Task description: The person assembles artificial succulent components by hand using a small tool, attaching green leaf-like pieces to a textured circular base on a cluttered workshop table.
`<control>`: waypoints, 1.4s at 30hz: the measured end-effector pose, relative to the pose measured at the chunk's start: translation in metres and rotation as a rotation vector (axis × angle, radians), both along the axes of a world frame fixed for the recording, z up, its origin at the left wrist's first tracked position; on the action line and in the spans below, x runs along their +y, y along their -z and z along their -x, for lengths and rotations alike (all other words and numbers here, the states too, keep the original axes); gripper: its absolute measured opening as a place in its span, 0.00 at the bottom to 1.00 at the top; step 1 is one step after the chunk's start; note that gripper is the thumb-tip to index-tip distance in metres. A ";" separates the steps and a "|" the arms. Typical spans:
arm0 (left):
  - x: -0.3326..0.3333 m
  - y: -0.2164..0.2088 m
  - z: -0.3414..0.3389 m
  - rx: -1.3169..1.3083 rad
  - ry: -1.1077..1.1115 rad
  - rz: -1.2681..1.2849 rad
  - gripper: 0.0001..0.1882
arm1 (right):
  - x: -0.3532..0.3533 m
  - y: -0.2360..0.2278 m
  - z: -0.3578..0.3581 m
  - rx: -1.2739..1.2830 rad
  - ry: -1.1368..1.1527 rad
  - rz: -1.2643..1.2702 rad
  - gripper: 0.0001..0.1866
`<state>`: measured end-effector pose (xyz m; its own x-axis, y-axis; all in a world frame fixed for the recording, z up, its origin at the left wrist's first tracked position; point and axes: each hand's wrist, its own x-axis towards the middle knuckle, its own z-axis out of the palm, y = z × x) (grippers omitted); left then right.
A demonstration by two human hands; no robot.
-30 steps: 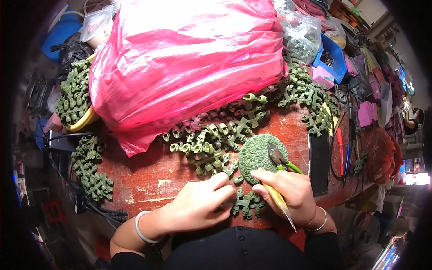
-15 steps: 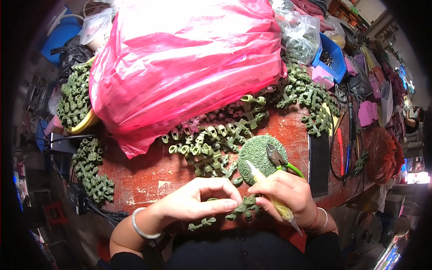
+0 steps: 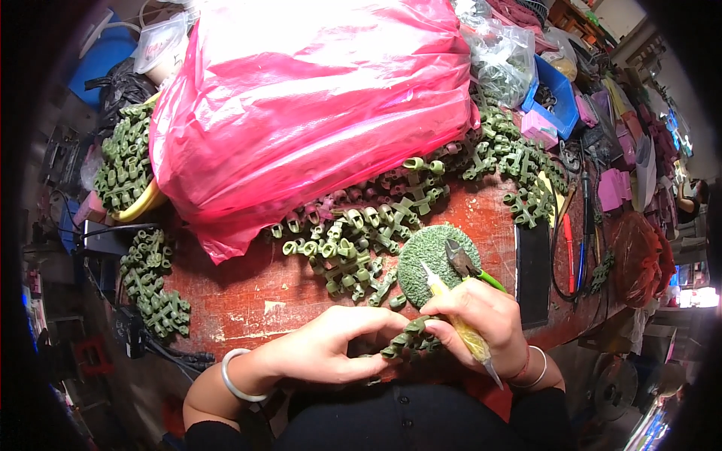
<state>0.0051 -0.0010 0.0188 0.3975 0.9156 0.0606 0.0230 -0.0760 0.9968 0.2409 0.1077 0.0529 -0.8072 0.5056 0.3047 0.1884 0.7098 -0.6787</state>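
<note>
Low in the middle, my left hand (image 3: 338,347) pinches one end of a small green branched piece (image 3: 411,340) with knobby lobes. My right hand (image 3: 481,314) has its thumb at the piece's other end. The same hand grips a slim tool (image 3: 471,343) wrapped in yellow, with a pale pointed tip at one end and a grey tip at the other. Just beyond lies a round green textured pad (image 3: 423,264). Cutting pliers (image 3: 463,261) with green handles rest on it, close to my right fingers. The fingers hide part of the piece.
A large pink plastic bag (image 3: 316,113) fills the far middle of the red table (image 3: 241,301). Green clusters (image 3: 353,255) lie before it, more (image 3: 154,286) at the left. At the right are a black flat slab (image 3: 532,274), a red pen-like tool (image 3: 568,252) and a blue bin (image 3: 555,98).
The green piece has turned between my fingers, and a lower sprig no longer shows. My left hand has opened wider at the thumb. The yellow tool has shifted slightly right.
</note>
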 end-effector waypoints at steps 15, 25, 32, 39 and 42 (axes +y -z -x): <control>0.000 0.003 0.003 -0.018 -0.065 0.092 0.19 | -0.005 -0.002 -0.001 0.012 0.004 -0.155 0.23; -0.001 0.006 0.003 0.057 -0.107 0.054 0.17 | -0.006 -0.001 0.000 -0.005 -0.004 -0.144 0.25; -0.001 0.001 -0.002 0.000 -0.158 0.115 0.12 | -0.008 0.006 0.001 -0.172 -0.038 -0.235 0.28; 0.000 0.003 -0.002 0.006 -0.135 0.142 0.12 | -0.008 0.007 0.000 -0.164 -0.070 -0.285 0.30; -0.001 0.004 -0.002 0.016 -0.135 0.165 0.12 | -0.008 0.007 -0.001 -0.169 -0.071 -0.302 0.31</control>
<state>0.0070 -0.0015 0.0151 0.2698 0.9577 -0.0998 0.0379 0.0930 0.9949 0.2418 0.0996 0.0454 -0.8888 0.3539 0.2912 0.2229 0.8890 -0.4000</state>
